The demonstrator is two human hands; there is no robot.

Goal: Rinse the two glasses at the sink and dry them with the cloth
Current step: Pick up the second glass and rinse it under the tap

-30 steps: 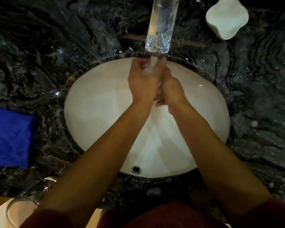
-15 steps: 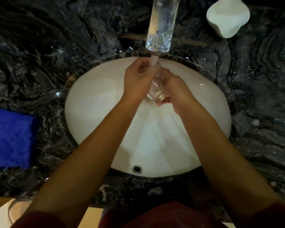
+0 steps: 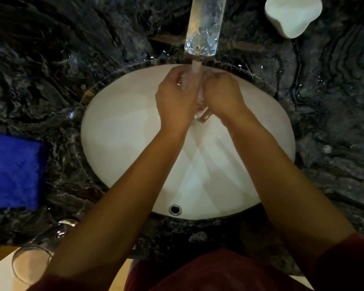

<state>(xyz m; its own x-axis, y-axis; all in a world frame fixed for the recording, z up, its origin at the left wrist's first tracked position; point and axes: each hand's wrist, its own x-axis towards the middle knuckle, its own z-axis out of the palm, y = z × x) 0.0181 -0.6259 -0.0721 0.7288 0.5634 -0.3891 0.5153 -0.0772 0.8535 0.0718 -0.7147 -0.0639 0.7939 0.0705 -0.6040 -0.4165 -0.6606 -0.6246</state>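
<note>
Over the white oval sink (image 3: 124, 143), both my hands hold one clear glass (image 3: 202, 114) under the water running from the tap (image 3: 204, 28). My left hand (image 3: 174, 101) wraps its left side and my right hand (image 3: 223, 95) grips its right side. Only the glass's base shows between the hands. The second glass (image 3: 34, 263) stands at the counter's near left edge, partly behind my left forearm. The folded blue cloth (image 3: 13, 171) lies on the counter left of the sink.
The dark marble counter (image 3: 51, 70) surrounds the sink and looks wet with drops near the tap. A white soap dish or holder (image 3: 292, 15) sits at the back right. The overflow hole (image 3: 175, 209) is at the sink's near wall.
Both hands have shifted around the glass under the stream; the glass's base, hidden a second ago, now shows between them. The cloth and the second glass have stayed put.
</note>
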